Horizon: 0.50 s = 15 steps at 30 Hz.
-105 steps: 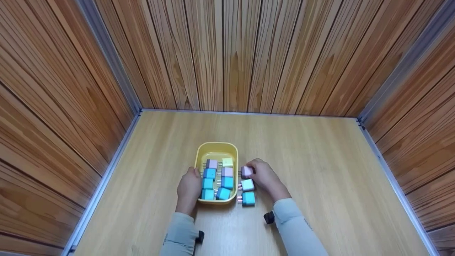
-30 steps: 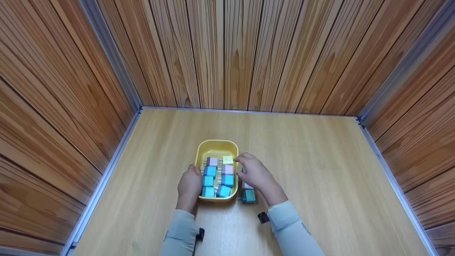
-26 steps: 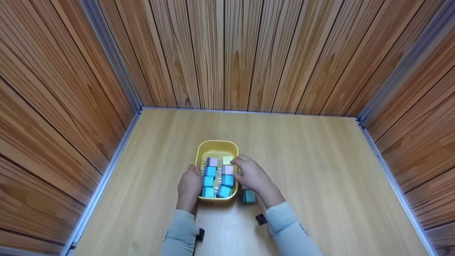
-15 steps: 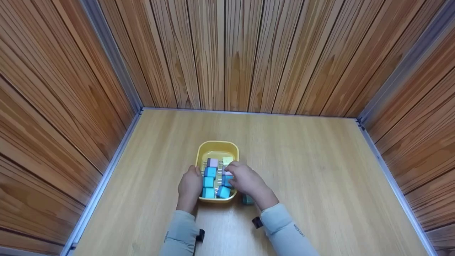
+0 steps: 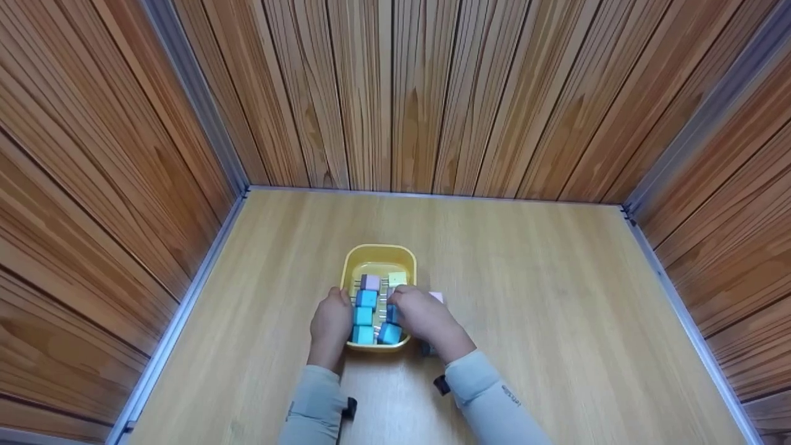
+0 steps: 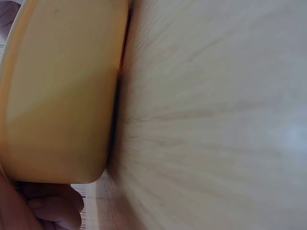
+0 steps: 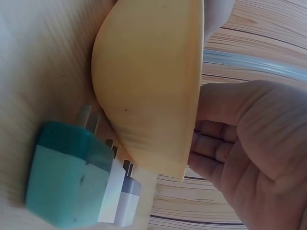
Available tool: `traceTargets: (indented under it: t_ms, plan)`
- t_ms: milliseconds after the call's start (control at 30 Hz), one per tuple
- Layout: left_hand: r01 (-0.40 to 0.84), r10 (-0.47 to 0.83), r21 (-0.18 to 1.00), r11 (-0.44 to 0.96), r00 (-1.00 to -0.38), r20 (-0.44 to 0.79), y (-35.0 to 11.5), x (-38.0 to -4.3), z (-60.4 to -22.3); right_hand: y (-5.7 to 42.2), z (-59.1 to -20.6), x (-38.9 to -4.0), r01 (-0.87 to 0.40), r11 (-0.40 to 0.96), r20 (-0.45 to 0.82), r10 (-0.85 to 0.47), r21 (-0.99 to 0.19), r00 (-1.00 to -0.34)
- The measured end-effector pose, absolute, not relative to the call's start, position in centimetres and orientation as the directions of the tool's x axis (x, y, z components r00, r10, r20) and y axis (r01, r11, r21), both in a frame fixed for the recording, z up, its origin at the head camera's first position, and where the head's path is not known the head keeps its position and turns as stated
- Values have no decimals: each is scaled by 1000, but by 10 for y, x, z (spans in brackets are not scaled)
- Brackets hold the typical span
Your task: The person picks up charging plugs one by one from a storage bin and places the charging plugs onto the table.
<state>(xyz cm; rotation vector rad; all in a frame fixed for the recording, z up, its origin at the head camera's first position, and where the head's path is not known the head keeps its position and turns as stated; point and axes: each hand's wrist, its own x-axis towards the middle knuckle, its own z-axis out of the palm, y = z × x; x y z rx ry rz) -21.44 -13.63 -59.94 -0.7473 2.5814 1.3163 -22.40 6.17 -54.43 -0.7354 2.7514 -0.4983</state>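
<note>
Left fingers [image 5: 334,293] clamped on tray edge [image 5: 343,269] | right fingers [image 5: 403,293] over opposite edge [image 5: 414,269], grip unclear | tabletop [image 5: 556,296] rightward

Pale glare is whitening the surface [image 5: 386,402] toward its near edge; both wrist views are looking soft.

We can read no words, numbers or brands; only a short line of dark lettering [image 5: 511,395] on the right sleeve [image 5: 491,402], at lower centre, too small for us.
</note>
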Motion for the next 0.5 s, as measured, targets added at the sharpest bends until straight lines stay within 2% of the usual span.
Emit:
traceTargets:
  t_ms: [200, 500]
  plan:
    - [-437, -369, 692, 574, -893, -258, -137, -214, -600, 57, -547, -226, -500, 819, -118, -547, -281, -829]
    - [-469, -370, 701, 537, -878, -304, -136, -215, -599, 53, -548, -228, -479, 841, -149, -522, -250, -840]
